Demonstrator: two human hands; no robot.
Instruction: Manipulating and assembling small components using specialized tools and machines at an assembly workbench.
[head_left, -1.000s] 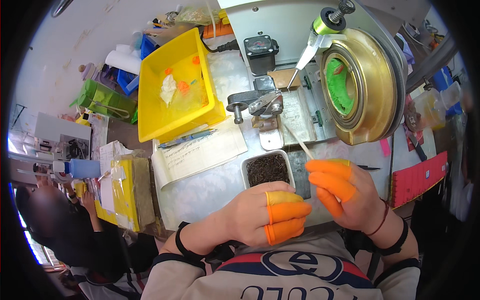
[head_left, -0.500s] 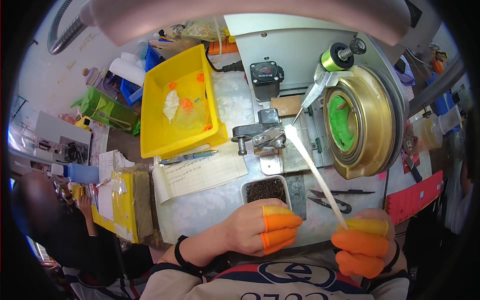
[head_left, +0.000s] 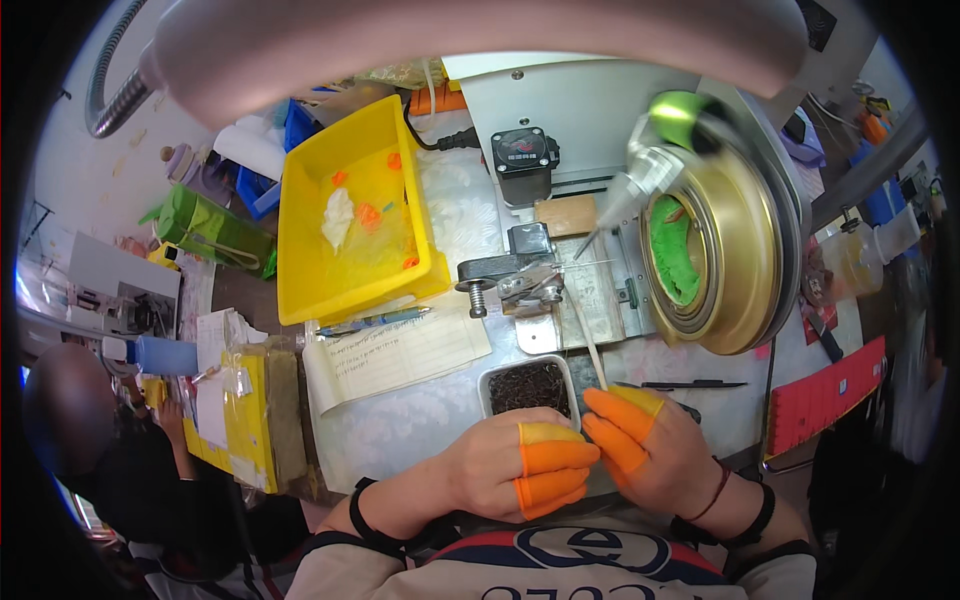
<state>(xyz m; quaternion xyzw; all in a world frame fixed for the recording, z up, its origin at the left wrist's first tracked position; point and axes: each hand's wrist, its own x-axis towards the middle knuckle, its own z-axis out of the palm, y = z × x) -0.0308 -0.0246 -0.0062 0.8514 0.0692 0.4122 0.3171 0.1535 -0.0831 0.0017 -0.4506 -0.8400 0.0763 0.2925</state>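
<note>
My left hand (head_left: 530, 462), in orange and yellow finger covers, is closed with its fingers curled; whatever it may hold is hidden. It rests beside a white dish (head_left: 482, 390) of dark brown strands (head_left: 530, 387). Against its fingertips, my right hand (head_left: 655, 447), also in orange and yellow covers, pinches the near end of a slim white stick (head_left: 590, 345). The stick's far end reaches a small metal clamp (head_left: 535, 285) on the machine. To the clamp's right, a metal arm (head_left: 645, 175) carrying a green thread spool (head_left: 675, 118) is blurred beside the brass ring (head_left: 745, 250).
Black tweezers (head_left: 695, 384) lie right of the stick; black snips (head_left: 688, 410) are partly covered by my right hand. A yellow tray (head_left: 290, 260) with orange scraps, a written notepad (head_left: 390, 360) and a pen (head_left: 375, 322) lie left. Another person (head_left: 110, 480) sits far left.
My right hand has moved left to my left hand, bringing the white stick more upright and its far end lower. The spool arm has gone from sharp to blurred.
</note>
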